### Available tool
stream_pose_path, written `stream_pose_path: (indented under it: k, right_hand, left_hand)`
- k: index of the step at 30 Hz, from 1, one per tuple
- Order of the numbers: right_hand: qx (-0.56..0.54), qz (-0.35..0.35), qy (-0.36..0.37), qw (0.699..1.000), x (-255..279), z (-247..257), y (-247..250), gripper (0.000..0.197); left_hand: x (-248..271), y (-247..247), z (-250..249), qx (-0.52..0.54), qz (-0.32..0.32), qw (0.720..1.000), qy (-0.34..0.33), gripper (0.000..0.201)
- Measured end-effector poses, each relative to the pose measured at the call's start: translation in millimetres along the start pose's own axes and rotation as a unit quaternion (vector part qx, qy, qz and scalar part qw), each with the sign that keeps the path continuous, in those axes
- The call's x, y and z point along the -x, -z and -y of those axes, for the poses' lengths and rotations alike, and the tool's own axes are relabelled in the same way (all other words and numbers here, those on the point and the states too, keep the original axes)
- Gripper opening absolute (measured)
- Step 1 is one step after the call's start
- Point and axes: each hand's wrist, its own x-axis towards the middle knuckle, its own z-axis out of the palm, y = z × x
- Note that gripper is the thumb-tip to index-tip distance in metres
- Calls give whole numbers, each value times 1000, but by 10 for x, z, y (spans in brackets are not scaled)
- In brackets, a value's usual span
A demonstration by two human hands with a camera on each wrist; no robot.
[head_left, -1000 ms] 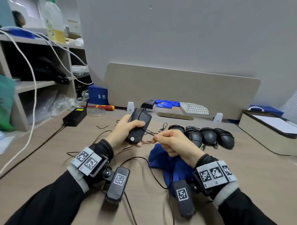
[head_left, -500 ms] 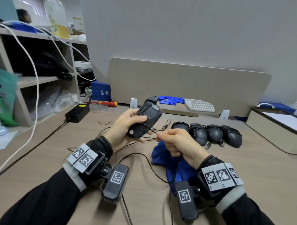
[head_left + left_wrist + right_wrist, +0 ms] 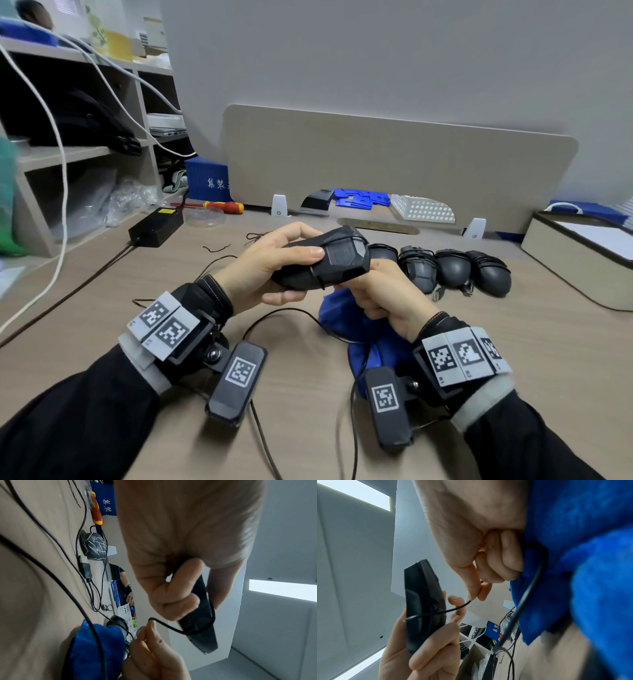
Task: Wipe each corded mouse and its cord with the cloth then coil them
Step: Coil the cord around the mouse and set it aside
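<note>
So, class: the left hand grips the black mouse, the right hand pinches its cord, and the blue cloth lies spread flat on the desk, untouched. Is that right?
One detail is wrong. The blue cloth is not lying untouched: the right hand holds it bunched against the palm while pinching the cord, as the right wrist view shows. The left hand does grip the black mouse.

Five black mice [image 3: 322, 262]: one held, four in a row [image 3: 455, 269] on the desk; one blue cloth [image 3: 346, 318]; one screwdriver [image 3: 219, 206].

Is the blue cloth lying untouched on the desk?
No, the right hand grips the blue cloth while pinching the mouse cord.
</note>
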Motion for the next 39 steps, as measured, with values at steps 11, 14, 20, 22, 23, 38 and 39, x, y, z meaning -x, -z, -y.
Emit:
stream_pose_path:
  k: [11, 14, 20, 22, 23, 38, 39]
  right_hand:
    - [-63, -29, -12, 998, 69, 119, 97, 19]
    - [-55, -27, 7, 998, 112, 190, 134, 17]
    - [-41, -28, 47, 998, 72, 176, 146, 21]
    - [-30, -30, 64, 997, 59, 165, 121, 22]
    - [-28, -32, 71, 997, 55, 167, 114, 22]
    - [-103, -78, 47, 991, 30, 51, 145, 27]
    - [-101, -85, 50, 990, 47, 39, 123, 28]
  left_hand:
    - [22, -91, 55, -203, 54, 976, 54, 38]
    - [25, -96, 29, -225, 35, 972, 56, 34]
    - [18, -109, 34, -291, 27, 953, 82, 21]
    - [17, -115, 45, -309, 20, 946, 91, 20]
    - [23, -118, 34, -308, 21, 947, 91, 20]
    - [118, -279, -40, -50, 110, 988, -93, 22]
    - [111, -274, -42, -21, 92, 991, -98, 22]
